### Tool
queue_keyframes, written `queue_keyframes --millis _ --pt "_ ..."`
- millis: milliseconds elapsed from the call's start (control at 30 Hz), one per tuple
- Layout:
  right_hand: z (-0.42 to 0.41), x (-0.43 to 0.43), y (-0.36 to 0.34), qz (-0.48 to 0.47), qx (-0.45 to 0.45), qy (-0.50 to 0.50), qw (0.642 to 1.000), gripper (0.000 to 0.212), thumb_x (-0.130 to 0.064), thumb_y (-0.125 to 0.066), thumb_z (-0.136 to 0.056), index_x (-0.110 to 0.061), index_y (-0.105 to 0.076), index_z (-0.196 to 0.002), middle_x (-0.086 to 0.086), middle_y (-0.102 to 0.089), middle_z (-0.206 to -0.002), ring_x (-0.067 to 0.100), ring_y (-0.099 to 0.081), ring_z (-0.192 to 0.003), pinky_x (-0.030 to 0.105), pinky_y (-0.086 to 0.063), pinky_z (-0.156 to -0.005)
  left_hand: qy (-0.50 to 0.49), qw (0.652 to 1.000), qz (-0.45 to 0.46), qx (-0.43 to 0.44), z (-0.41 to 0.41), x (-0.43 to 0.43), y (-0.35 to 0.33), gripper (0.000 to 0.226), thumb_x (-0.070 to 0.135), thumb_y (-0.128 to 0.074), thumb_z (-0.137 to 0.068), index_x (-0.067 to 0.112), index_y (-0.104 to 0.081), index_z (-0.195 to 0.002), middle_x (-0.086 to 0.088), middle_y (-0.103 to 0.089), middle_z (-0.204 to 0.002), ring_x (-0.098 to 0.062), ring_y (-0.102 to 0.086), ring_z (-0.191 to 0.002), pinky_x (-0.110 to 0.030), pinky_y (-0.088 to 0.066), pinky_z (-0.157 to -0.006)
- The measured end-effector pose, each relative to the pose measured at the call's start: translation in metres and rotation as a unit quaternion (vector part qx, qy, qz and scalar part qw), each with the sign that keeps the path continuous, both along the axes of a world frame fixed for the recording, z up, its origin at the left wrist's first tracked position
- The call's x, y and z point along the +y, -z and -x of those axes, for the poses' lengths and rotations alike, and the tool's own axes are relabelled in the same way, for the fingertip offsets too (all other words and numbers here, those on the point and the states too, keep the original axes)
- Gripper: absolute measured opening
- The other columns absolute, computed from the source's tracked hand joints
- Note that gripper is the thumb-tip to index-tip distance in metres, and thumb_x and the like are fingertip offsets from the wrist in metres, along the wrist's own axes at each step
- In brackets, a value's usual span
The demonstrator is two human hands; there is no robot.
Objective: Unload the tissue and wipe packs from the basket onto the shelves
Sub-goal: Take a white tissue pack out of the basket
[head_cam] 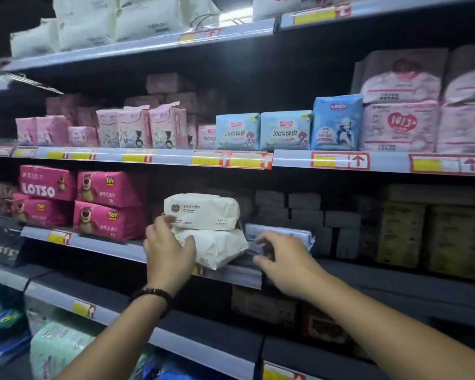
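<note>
Left hand (pixel 170 250) lies with fingers spread against the left end of two stacked white wipe packs. My right hand (pixel 283 259) hangs loosely curled just to their right, and I cannot tell whether it touches anything. The upper pack (pixel 203 211) sits on the lower pack (pixel 220 248), whose front corner overhangs the shelf edge (pixel 107 246). I'd push the lower one back until flush, steadying the top so it doesn't slide off. A flat grey pack (pixel 283 231) lies just beside them on the right and pink bear packs (pixel 107 204) on the left, so I'd keep the stack between those.
</note>
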State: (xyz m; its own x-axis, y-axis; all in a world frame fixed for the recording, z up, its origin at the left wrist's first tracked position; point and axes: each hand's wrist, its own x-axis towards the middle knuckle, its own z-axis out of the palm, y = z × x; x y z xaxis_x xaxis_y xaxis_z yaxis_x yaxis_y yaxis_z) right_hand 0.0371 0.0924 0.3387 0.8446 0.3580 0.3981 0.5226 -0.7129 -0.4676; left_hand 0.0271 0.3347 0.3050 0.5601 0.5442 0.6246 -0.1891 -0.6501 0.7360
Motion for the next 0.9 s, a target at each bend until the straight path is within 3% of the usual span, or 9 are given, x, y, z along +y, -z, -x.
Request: queue_keyframes --millis 67,167,267,367,500,633,667,733,900 --pt "0.022 -0.035 0.022 0.037 0.015 -0.01 0.999 0.024 -0.037 -0.07 -0.098 -0.032 -0.068 -0.122 -0.011 -0.071 -0.11 0.009 -0.066 -0.101 0.029 -0.055 -0.093 0.094 0.994 -0.049 -0.012 0.028 -0.039 0.016 0.031 0.013 -0.073 -0.089 0.028 -0.056 -0.11 0.005 -0.062 -0.113 -0.018 -0.062 -0.096 -0.039 -0.054 -0.088" --pt "0.055 -0.087 0.06 0.078 0.052 -0.015 0.996 0.015 -0.042 -0.072 -0.094 -0.034 -0.072 -0.106 -0.017 -0.073 -0.101 -0.003 -0.065 -0.091 0.02 -0.052 -0.084 0.249 0.959 -0.115 0.066 0.065 -0.104 0.051 0.019 0.017 -0.072 -0.091 0.033 -0.062 -0.093 0.017 -0.069 -0.089 -0.001 -0.063 -0.076 -0.021 -0.051 -0.072" --pt "0.085 -0.146 0.107 0.107 0.099 0.0 0.989 0.007 -0.043 -0.07 -0.09 -0.036 -0.068 -0.089 -0.015 -0.072 -0.084 -0.002 -0.064 -0.078 0.022 -0.052 -0.075 0.364 0.897 -0.171 0.186 0.087 -0.173 0.096 0.005 0.032 -0.068 -0.091 0.031 -0.066 -0.095 0.018 -0.07 -0.084 0.003 -0.061 -0.069 -0.024 -0.054 -0.071" --pt "0.109 -0.205 0.152 0.114 0.156 0.029 0.981 0.02 -0.05 -0.063 -0.088 -0.032 -0.071 -0.089 -0.015 -0.073 -0.083 0.001 -0.066 -0.078 0.029 -0.055 -0.076 0.454 0.82 -0.22 0.272 0.096 -0.233 0.145 0.016 0.039 -0.068 -0.092 0.028 -0.07 -0.103 0.016 -0.068 -0.083 0.003 -0.061 -0.075 -0.023 -0.055 -0.078" --pt "0.146 -0.283 0.215 0.119 0.221 0.073 0.965 0.005 -0.035 -0.073 -0.091 -0.036 -0.072 -0.086 -0.017 -0.074 -0.08 -0.006 -0.066 -0.077 0.012 -0.048 -0.07 0.518 0.725 -0.266 0.368 0.097 -0.304 0.213 0.027 0.043 -0.066 -0.094 0.022 -0.073 -0.109 0.0 -0.077 -0.107 -0.016 -0.071 -0.101 -0.024 -0.053 -0.088" --pt "0.183 -0.367 0.322 0.1 0.292 0.183 0.933 0.012 -0.028 -0.076 -0.087 -0.034 -0.067 -0.079 -0.01 -0.072 -0.072 -0.003 -0.064 -0.065 0.032 -0.058 -0.072 0.496 0.685 -0.308 0.436 0.11 -0.353 0.293 0.035 0.046 -0.062 -0.095 0.019 -0.073 -0.115 -0.005 -0.077 -0.115 -0.02 -0.07 -0.106 -0.027 -0.049 -0.083" --pt "0.192 -0.383 0.347 0.096 0.312 0.209 0.922 0.005 -0.034 -0.071 -0.083 -0.032 -0.067 -0.082 -0.008 -0.074 -0.076 0.004 -0.068 -0.071 0.036 -0.06 -0.073 0.481 0.673 -0.328 0.456 0.111 -0.361 0.313 0.035 0.043 -0.065 -0.097 0.02 -0.071 -0.122 -0.007 -0.075 -0.122 -0.023 -0.069 -0.112 -0.028 -0.05 -0.087" --pt "0.203 -0.4 0.375 0.14 0.346 0.243 0.896 0.023 -0.046 -0.063 -0.081 -0.033 -0.069 -0.098 -0.007 -0.077 -0.1 0.018 -0.073 -0.096 0.037 -0.059 -0.081 0.461 0.628 -0.39 0.491 0.108 -0.374 0.342 0.043 0.045 -0.068 -0.096 0.025 -0.067 -0.133 -0.008 -0.07 -0.133 -0.03 -0.064 -0.124 -0.037 -0.052 -0.099" --pt "0.205 -0.397 0.386 0.131 0.375 0.236 0.887 0.057 -0.041 -0.079 -0.085 -0.024 -0.064 -0.137 0.004 -0.069 -0.132 0.027 -0.063 -0.124 0.032 -0.053 -0.096 0.454 0.571 -0.429 0.533 0.097 -0.4 0.356 0.059 0.046 -0.076 -0.092 0.02 -0.06 -0.143 -0.009 -0.064 -0.143 -0.03 -0.059 -0.132 -0.035 -0.047 -0.105"
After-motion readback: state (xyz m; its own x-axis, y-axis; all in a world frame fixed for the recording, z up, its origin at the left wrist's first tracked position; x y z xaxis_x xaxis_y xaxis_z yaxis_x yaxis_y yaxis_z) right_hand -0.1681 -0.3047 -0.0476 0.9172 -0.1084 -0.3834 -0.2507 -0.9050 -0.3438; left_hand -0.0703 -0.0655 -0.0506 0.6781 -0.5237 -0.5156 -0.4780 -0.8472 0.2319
